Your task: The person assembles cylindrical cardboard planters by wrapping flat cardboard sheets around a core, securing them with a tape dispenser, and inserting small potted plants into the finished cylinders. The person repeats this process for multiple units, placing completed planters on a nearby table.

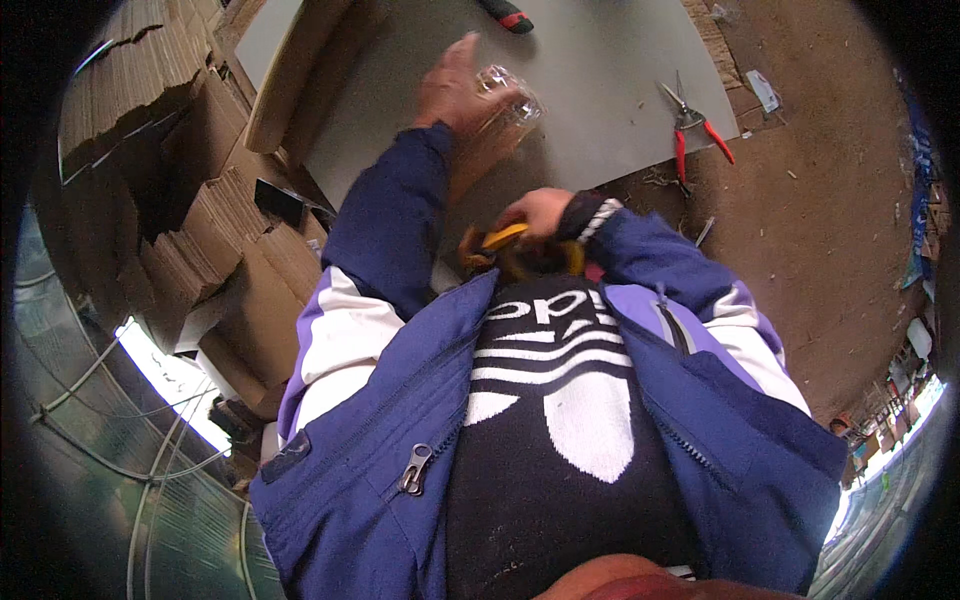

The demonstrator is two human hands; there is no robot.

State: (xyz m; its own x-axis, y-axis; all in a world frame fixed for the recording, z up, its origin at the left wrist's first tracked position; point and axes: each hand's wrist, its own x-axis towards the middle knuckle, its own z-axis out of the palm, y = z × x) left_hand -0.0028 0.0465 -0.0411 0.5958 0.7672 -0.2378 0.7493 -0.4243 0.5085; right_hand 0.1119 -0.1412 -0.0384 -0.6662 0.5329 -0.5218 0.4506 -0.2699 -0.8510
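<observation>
My left hand (455, 90) lies over a box-like cardboard piece (487, 150) on the grey table, its fingers spread. Shiny clear film, like packing tape, shows on the cardboard's far end beside those fingers. Close to my body, my right hand (543, 212) is closed around a yellow tape dispenser (507, 237). Motion blurs the dispenser, and my wrist hides part of it. On the table's right side lie pruning shears (688, 125) with red handles and their blades apart. A black and red tool handle (508, 16) rests at the far edge of the view.
The grey tabletop (600, 75) has a curved cardboard piece (285, 85) standing along its left side. Stacks of flattened cardboard (215, 225) crowd the left. Brown floor (800, 230) with scraps stretches to the right, with piled goods (890, 400) at its far edge.
</observation>
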